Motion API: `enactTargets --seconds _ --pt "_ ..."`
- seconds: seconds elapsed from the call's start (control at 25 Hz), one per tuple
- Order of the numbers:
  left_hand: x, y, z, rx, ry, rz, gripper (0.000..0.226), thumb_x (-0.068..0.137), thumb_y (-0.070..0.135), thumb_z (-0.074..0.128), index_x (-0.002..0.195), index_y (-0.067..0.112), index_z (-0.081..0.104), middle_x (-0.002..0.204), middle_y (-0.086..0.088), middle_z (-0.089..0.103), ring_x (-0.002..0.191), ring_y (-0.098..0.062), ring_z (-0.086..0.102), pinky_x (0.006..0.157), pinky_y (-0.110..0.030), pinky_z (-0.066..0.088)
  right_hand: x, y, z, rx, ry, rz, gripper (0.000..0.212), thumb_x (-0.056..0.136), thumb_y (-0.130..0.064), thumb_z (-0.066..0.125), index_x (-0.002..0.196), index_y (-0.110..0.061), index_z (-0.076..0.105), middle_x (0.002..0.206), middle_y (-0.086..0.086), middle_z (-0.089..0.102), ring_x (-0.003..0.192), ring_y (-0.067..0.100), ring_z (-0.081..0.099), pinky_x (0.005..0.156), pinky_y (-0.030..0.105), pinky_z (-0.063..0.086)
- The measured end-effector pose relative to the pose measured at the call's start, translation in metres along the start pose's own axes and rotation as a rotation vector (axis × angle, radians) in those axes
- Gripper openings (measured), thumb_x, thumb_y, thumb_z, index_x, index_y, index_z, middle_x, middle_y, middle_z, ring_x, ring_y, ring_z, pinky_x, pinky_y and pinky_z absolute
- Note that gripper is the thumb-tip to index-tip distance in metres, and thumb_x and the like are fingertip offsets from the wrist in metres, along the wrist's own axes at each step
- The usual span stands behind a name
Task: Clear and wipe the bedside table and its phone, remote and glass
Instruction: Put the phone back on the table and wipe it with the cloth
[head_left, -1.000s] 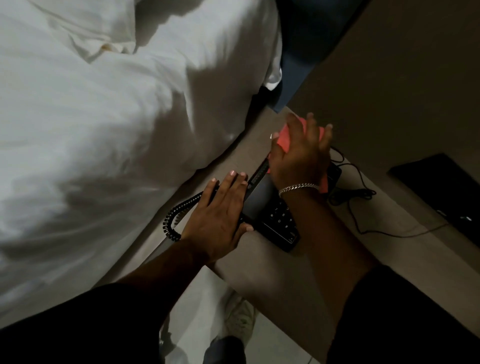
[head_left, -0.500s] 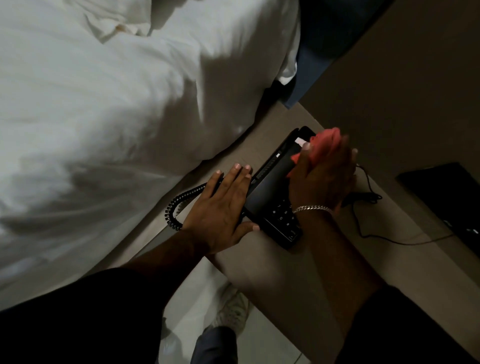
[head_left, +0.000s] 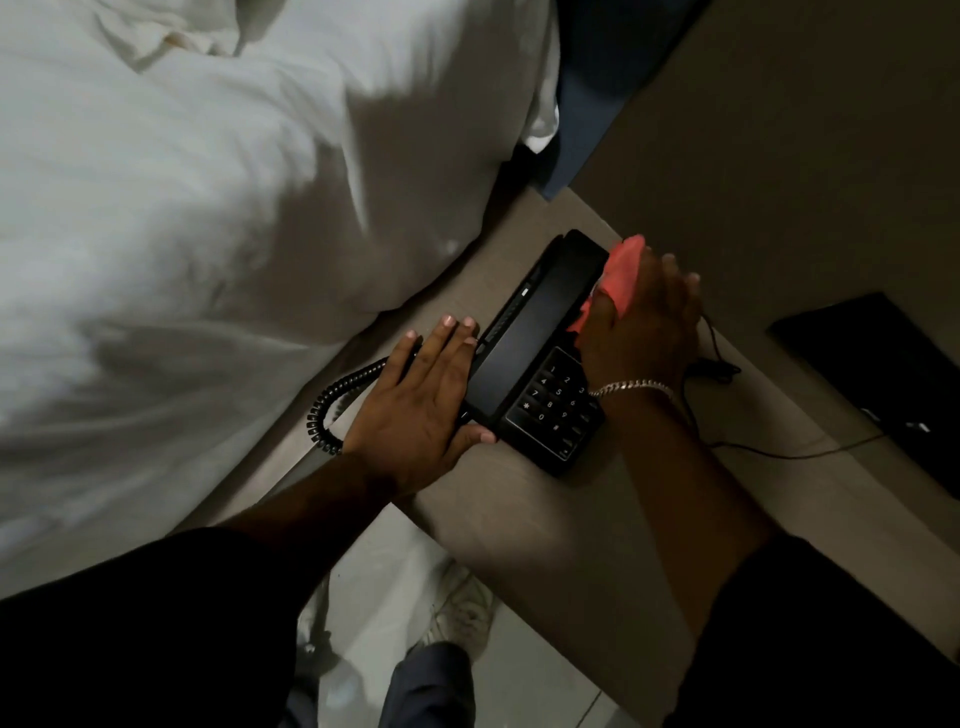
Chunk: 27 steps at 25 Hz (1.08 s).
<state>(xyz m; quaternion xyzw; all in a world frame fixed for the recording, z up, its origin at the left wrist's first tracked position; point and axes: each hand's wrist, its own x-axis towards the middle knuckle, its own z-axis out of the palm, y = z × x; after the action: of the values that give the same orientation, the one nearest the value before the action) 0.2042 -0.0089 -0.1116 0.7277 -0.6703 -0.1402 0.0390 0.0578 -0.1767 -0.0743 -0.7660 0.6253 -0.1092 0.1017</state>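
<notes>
Phone (head_left: 540, 358) sits on the worktop (head_left: 597, 545) beside the bed, long axis running away from the person – left hand (head_left: 421, 400) flat, fingers spread, bracing its near-left edge – right hand (head_left: 641, 322) closed on a red cloth (head_left: 623, 270) at the far-right side, nearer for wiping.

We see the black phone (head_left: 540, 343) lying flat on the brown bedside table (head_left: 571, 530), handset in its cradle; its coiled cord (head_left: 332, 400) curls toward the bed side.
</notes>
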Motion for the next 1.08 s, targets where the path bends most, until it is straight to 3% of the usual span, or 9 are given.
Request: enactTargets --seconds 0.16,0.36,0.56,0.76,0.96,1.08 --pt "0.0 0.0 0.0 -0.003 0.008 -0.002 0.094 0.091 0.071 0.021 0.152 0.001 0.003 0.164 -0.016 0.011 0.153 -0.027 0.004 0.123 -0.048 0.007 -0.052 -0.004 0.002 -0.014 0.023 -0.079 0.064 0.085 -0.036 0.041 0.144 -0.011 0.038 0.152 0.016 0.04 0.144 0.039 0.028 0.119 0.052 0.024" --pt "-0.001 0.001 0.002 -0.01 0.02 0.019 0.095 0.091 0.069 0.023 0.153 -0.001 0.008 0.164 -0.017 0.012 0.152 -0.028 0.004 0.123 -0.047 0.006 -0.144 -0.012 0.005 0.039 -0.012 -0.159 0.074 0.074 -0.03 0.049 0.145 -0.013 0.038 0.155 0.011 0.038 0.146 0.037 0.024 0.12 0.045 0.021" --pt "0.001 0.0 0.004 -0.004 0.0 -0.002 0.096 0.09 0.073 0.018 0.152 0.003 -0.004 0.164 -0.014 0.0 0.153 -0.027 0.0 0.123 -0.05 0.009 -0.092 -0.02 0.004 0.265 0.155 -0.056 0.059 0.085 -0.031 0.044 0.139 -0.007 0.047 0.144 0.015 0.051 0.139 0.035 0.04 0.116 0.05 0.032" --pt "0.0 0.0 0.006 -0.01 0.028 0.002 0.094 0.092 0.071 0.025 0.152 0.001 0.002 0.164 -0.016 0.006 0.153 -0.027 0.002 0.123 -0.051 0.011 -0.003 -0.043 -0.005 0.303 0.199 -0.085 0.061 0.075 -0.019 0.044 0.134 -0.007 0.054 0.137 0.014 0.058 0.131 0.033 0.049 0.116 0.038 0.028" --pt "0.001 0.0 0.006 -0.012 0.006 -0.008 0.094 0.092 0.072 0.022 0.152 0.003 -0.002 0.164 -0.016 0.002 0.153 -0.027 -0.001 0.124 -0.049 0.005 -0.053 -0.038 -0.01 0.092 -0.051 -0.223 0.063 0.08 -0.029 0.045 0.141 -0.014 0.044 0.149 0.016 0.043 0.139 0.036 0.036 0.114 0.048 0.03" --pt "0.0 -0.001 0.005 -0.029 -0.007 -0.002 0.094 0.092 0.071 0.02 0.154 0.003 0.001 0.164 -0.016 0.003 0.153 -0.027 -0.001 0.124 -0.048 0.004 -0.099 -0.026 -0.014 0.104 -0.087 -0.378 0.057 0.083 -0.03 0.048 0.138 -0.014 0.048 0.146 0.015 0.047 0.136 0.034 0.04 0.114 0.048 0.033"
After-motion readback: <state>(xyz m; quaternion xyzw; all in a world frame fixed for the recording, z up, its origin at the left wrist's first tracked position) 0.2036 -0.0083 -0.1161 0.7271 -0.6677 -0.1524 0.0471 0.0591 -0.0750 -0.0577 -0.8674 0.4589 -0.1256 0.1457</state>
